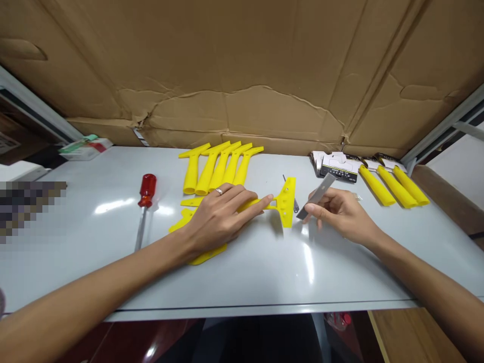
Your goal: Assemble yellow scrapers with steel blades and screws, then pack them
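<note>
My left hand (227, 212) lies over a yellow plastic scraper (289, 201), closed round its handle with the index finger stretched along the neck. The scraper's wide head, with small holes or screws in it, points right. More yellow plastic pieces (207, 255) show under and beside that hand, partly hidden. Between thumb and fingers, my right hand (340, 209) pinches a flat grey metal blade (317, 195), tilted and held just right of the scraper head. A thin dark metal strip (296, 205) is on the table behind the head, partly covered.
Several yellow scraper handles (217, 169) lie in a row at the back. A red-handled screwdriver (147, 190) is at left. Packaged cards (338, 166) and yellow tubes (393, 186) sit at the right rear. A small box (86, 148) stands rear left, before a cardboard wall (242, 60).
</note>
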Action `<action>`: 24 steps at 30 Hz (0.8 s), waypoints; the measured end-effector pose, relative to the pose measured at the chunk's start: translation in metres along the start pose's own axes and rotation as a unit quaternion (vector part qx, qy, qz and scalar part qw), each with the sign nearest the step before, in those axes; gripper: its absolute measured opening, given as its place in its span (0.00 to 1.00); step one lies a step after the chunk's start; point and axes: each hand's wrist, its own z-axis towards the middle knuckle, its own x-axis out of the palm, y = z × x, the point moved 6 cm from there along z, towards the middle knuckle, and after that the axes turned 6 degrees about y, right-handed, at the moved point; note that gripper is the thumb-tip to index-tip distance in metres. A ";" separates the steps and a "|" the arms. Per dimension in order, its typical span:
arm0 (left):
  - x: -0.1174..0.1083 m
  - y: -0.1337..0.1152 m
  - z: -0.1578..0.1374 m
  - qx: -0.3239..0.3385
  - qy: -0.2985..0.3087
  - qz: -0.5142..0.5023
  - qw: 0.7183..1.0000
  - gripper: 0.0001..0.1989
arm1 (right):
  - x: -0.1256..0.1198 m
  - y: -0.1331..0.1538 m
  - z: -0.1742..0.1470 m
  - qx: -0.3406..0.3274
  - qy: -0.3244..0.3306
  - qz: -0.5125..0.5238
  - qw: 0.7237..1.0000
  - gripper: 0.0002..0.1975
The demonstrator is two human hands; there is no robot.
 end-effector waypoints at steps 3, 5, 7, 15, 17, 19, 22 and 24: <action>-0.002 -0.002 0.000 0.008 -0.010 0.000 1.000 0.26 | 0.003 -0.002 -0.001 0.006 0.021 0.004 1.000 0.18; -0.004 -0.003 0.000 0.011 -0.014 -0.001 1.000 0.27 | 0.005 -0.001 -0.001 0.007 0.029 -0.005 1.000 0.17; -0.005 -0.003 0.001 0.012 -0.020 0.000 1.000 0.27 | 0.007 0.001 -0.001 0.009 0.031 -0.024 0.999 0.16; -0.006 -0.002 0.002 0.003 -0.028 0.005 1.000 0.26 | 0.008 0.006 -0.003 0.007 0.021 -0.008 1.000 0.14; -0.005 -0.001 0.001 -0.004 -0.028 0.009 1.000 0.25 | 0.003 0.011 -0.004 -0.013 0.013 -0.045 0.999 0.13; -0.003 0.000 0.000 -0.009 -0.024 0.011 1.000 0.24 | -0.006 0.018 -0.005 -0.052 -0.010 -0.110 0.993 0.10; 0.000 0.001 -0.001 -0.011 -0.017 0.016 1.000 0.23 | -0.018 0.023 -0.005 -0.103 -0.028 -0.127 0.986 0.06; 0.000 0.001 -0.001 -0.010 -0.017 0.018 1.000 0.22 | -0.025 0.023 -0.006 -0.129 -0.042 -0.082 0.987 0.07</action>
